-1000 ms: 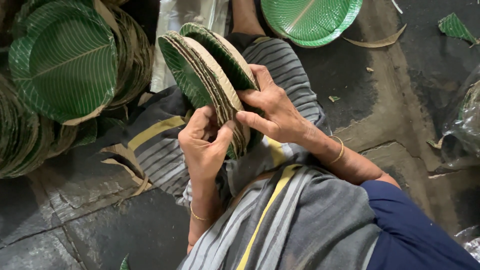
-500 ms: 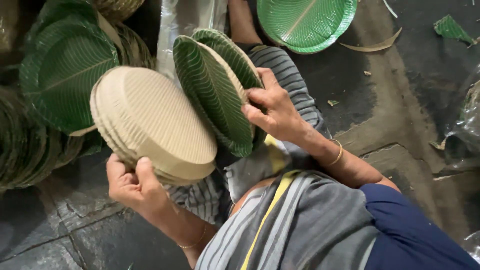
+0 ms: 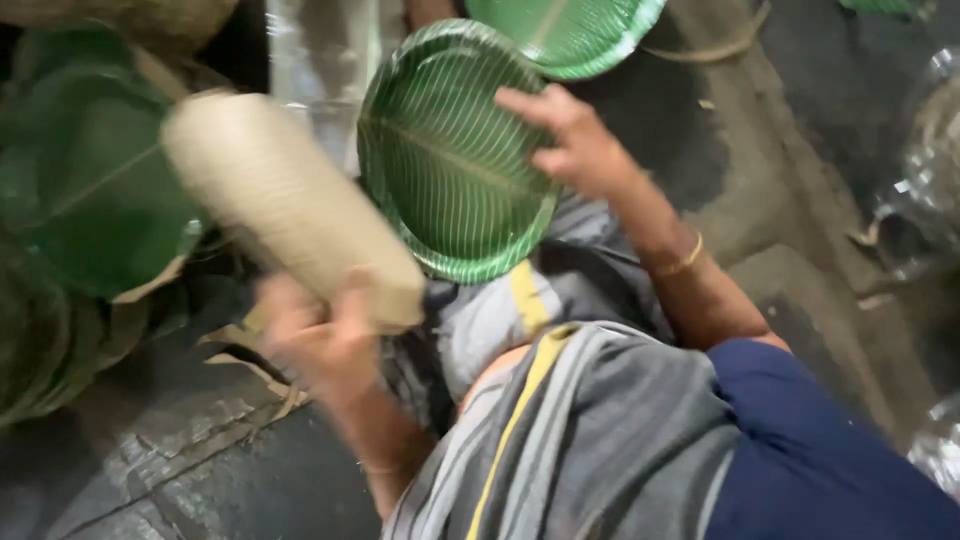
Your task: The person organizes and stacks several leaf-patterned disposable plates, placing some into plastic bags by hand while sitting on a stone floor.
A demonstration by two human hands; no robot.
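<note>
Left hand (image 3: 320, 335) is clamped on the tan plate stack (image 3: 290, 205), blurred, over the lap. Right hand (image 3: 570, 140) pinches the green plate (image 3: 445, 155) rim. Risk: stack fans out, plates slip.

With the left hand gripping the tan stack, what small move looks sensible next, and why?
Probably lower the tan plate stack in the left hand onto the green plate piles at left: the stack is blurred and tilted in mid-air beside them, while the right hand steadies the green plates.

Plate (image 3: 450, 160) green, pale leaf-vein ribs; plate stack (image 3: 290, 210) beige; cloth (image 3: 590, 440) grey, yellow stripes
</note>
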